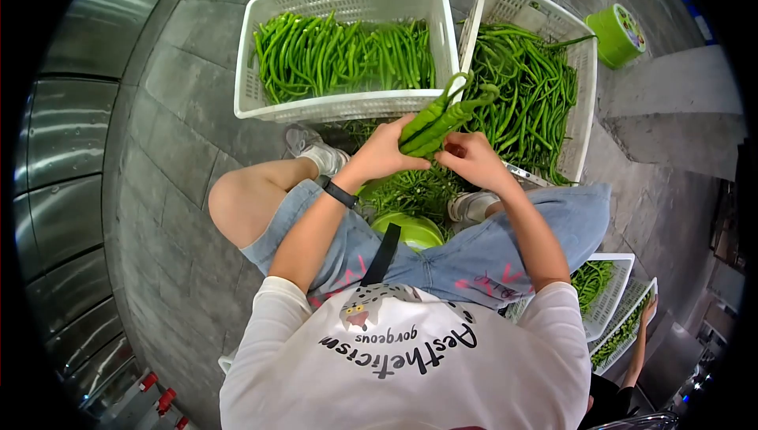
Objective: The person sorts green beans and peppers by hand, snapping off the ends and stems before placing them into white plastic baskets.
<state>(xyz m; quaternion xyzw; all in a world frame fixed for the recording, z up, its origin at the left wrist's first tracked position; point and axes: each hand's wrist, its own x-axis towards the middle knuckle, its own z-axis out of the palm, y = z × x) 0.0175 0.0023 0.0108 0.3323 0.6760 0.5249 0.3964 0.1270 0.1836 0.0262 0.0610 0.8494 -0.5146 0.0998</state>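
Observation:
My left hand is wrapped round a small bunch of long green chili peppers, their curled tips pointing up and to the right. Close against the lower end of that bunch is my right hand, its fingers pinched together; what lies between them is too small to make out. Beyond my hands, a white crate holds green chili peppers laid mostly side by side. A second white crate, to the right, is filled with chili peppers in a loose tangle.
Between my feet lies a heap of green stems and scraps, with a lime-green stool beneath me. A green tub stands at the far right. Behind on the right, another person's arm reaches to a white crate of peppers.

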